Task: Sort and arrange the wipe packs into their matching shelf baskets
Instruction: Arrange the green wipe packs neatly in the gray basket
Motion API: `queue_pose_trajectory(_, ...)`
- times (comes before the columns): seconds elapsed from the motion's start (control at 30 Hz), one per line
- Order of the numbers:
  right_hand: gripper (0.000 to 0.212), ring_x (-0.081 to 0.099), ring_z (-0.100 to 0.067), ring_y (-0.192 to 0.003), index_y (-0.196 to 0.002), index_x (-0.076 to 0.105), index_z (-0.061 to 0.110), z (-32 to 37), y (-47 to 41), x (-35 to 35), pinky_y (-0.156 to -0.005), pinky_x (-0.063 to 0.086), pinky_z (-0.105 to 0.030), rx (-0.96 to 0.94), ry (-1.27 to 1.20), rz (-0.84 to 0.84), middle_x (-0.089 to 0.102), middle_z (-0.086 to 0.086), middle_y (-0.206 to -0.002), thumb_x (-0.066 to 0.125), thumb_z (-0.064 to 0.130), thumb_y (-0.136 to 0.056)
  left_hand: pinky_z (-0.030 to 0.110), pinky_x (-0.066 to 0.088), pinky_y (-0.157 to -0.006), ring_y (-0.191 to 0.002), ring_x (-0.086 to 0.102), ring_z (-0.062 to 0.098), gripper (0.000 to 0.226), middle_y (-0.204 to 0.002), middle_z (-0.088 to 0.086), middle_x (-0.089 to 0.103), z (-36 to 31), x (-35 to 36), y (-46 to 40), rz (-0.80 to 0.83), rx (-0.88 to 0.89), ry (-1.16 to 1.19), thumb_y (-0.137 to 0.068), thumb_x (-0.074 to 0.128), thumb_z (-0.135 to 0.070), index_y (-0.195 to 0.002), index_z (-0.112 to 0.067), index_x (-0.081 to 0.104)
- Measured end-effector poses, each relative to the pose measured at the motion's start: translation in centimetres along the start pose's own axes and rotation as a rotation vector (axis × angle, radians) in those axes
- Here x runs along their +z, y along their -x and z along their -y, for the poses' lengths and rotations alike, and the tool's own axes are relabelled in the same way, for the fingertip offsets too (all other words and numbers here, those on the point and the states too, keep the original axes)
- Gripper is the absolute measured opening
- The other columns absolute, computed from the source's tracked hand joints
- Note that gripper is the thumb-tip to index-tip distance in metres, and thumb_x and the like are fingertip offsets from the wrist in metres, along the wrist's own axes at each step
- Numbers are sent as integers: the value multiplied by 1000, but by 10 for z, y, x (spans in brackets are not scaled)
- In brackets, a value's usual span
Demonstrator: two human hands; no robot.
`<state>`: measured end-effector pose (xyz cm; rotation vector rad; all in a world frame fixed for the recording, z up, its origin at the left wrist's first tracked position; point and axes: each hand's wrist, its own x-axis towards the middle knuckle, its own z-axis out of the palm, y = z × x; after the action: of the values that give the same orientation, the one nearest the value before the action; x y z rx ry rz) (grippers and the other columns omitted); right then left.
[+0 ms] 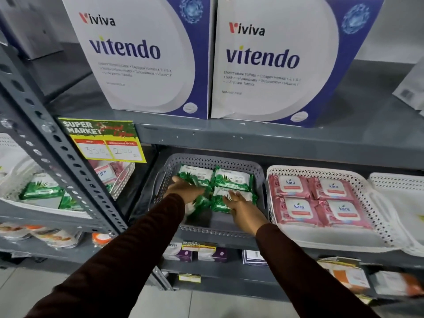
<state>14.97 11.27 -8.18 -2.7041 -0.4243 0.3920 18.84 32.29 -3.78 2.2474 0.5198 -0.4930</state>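
Head view is showing both hands reaching into the grey basket [259, 177] on the middle shelf, where the green packs [232, 180] are lying. Two of them are sitting flat side by side along the back, and more are crowding the front, one of them tipped under the left hand [183, 189]. That hand is lying palm down with fingers loosely spread over the left-front packs, pressing rather than pinching; whether it is actually gripping one I cannot tell. The right hand [241, 204] is resting open on the right-front pack, fingers extended, holding nothing. Just beside, in the white basket [376, 228], four pink packs [317, 199] are sitting in a tidy two-by-two, which looks like the pattern to copy. To do this step well, I would say the person should be flattening the tipped green pack, sliding it square against the back row and keeping labels facing up, using flat palms so the soft wrappers are not crumpling. Further green packs are waiting in the tray [13, 200] on the far left, beyond the upright post [66, 166], so the sorting seems only partly done.
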Motion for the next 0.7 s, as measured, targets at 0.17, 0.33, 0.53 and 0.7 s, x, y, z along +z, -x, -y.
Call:
queue_pose_trajectory(0.17,80,5,-25,-156,-156,29,29,2,2,-6,-123,24,-39,12,-15,29,1,-2,-169,40,-18,-91,38,55,-81,-95,63,30,47,-107,15,65,14,-11,11,-15,257,-544,-73,74,-17,-114,-1,57)
queue_pose_trajectory(0.33,93,2,-27,-156,-158,23,24,3,7,-9,-122,26,-43,-50,46,24,0,-5,-169,31,-28,-82,43,39,-108,-119,54,29,73,-135,13,57,32,-8,12,-61,611,-703,-78,56,7,-144,-20,40)
queue_pose_trajectory(0.53,79,-18,-24,-154,-159,-9,21,0,2,-2,-123,-9,-51,-5,37,147,-16,0,-167,42,6,-101,49,0,-120,-149,2,24,87,-162,-2,8,39,-5,1,93,761,-584,-81,48,15,-153,-22,17)
queue_pose_trajectory(0.7,86,-32,-23,-149,-156,-21,25,-4,-5,-2,-121,-16,-55,-11,125,257,-32,3,-161,38,53,-100,47,-19,-111,-145,-21,19,79,-155,-13,-17,46,5,-13,184,679,-653,-89,45,-32,-153,-28,-1)
